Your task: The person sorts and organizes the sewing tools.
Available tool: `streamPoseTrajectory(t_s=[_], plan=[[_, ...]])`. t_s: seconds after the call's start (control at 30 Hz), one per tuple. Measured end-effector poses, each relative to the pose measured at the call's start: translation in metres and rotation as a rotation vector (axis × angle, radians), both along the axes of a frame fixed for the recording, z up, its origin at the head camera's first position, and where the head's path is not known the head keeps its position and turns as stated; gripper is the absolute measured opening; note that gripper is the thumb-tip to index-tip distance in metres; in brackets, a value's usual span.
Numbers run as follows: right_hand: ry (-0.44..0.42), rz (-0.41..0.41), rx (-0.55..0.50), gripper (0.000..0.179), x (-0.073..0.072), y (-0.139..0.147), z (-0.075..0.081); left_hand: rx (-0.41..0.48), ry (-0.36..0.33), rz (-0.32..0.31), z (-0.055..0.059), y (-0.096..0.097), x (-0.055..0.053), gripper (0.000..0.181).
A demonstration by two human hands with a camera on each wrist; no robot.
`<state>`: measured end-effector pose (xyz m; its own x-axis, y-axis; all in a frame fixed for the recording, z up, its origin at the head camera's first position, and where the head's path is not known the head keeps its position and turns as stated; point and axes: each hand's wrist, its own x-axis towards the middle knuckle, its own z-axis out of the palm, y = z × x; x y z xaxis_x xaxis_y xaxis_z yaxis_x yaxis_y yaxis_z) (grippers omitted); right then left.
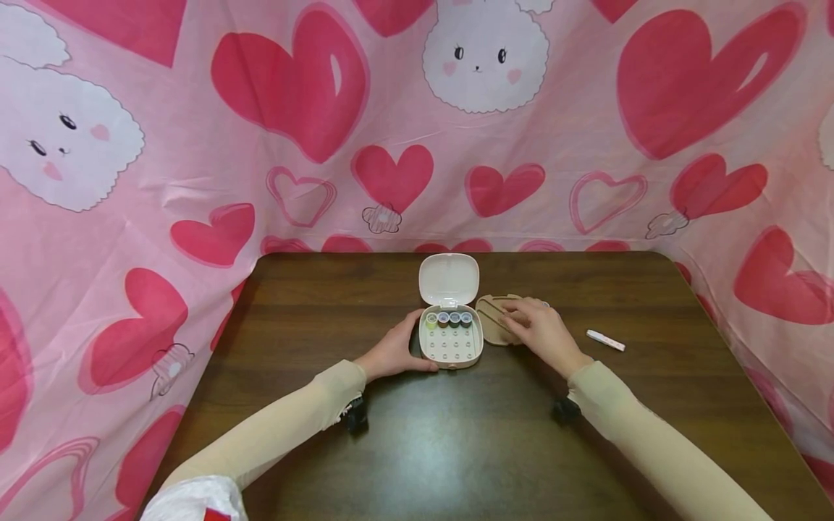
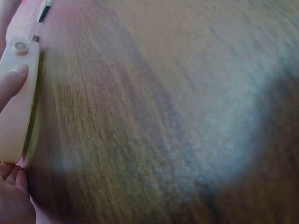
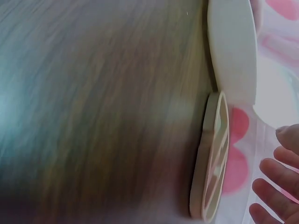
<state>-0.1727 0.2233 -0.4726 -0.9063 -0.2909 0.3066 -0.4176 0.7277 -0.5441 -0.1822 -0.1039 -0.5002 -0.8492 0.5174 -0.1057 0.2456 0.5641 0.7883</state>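
A small white sewing case (image 1: 452, 356) stands on the table with its lid (image 1: 449, 278) raised. Inside, a row of thread spools (image 1: 444, 320), one of them yellow and others dark, sits along the back above rows of bare pegs. My left hand (image 1: 394, 350) grips the case's left side, thumb along the front wall; in the left wrist view the thumb lies near the round front catch (image 2: 20, 48). Just right of the case lies a beige divided tray (image 3: 201, 172). Over it is my right hand (image 1: 539, 329), fingers loosely bent and apart, holding nothing.
A slim white stick-like piece (image 1: 606, 340) with small markings lies on the brown table (image 1: 417, 449) to the right. Behind the right hand, a small pale and blue thing (image 1: 546, 305) peeks out. A pink heart-patterned cloth (image 1: 449, 130) hangs around the table's back and sides.
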Motion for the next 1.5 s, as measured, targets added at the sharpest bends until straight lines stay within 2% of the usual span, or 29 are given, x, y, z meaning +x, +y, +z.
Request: streamPoseTrajectory(t_s=[0.3,0.67,0.9,1.1,1.3,1.5], plan=[[0.117,-0.05,0.002,0.025,-0.003,0.028,-0.008,-0.004,0.007,-0.001,-0.001,-0.001,-0.001,0.116],[0.104,-0.117,0.015,0.03,-0.001,0.059,-0.007,-0.003,0.002,-0.009,-0.002,-0.001,-0.002,0.116],[0.028,-0.139,0.017,0.049,-0.003,0.071,-0.009,-0.009,0.004,-0.01,-0.003,-0.001,-0.003,0.117],[-0.046,-0.133,0.019,0.05,-0.007,0.077,-0.016,0.001,0.005,-0.008,-0.002,-0.001,-0.002,0.117],[-0.205,-0.136,-0.018,0.059,-0.014,0.083,-0.019,-0.008,-0.007,-0.004,0.0,0.0,0.0,0.116],[-0.338,-0.158,-0.006,0.063,-0.024,0.087,-0.02,-0.016,-0.009,0.001,0.0,0.0,0.0,0.116]])
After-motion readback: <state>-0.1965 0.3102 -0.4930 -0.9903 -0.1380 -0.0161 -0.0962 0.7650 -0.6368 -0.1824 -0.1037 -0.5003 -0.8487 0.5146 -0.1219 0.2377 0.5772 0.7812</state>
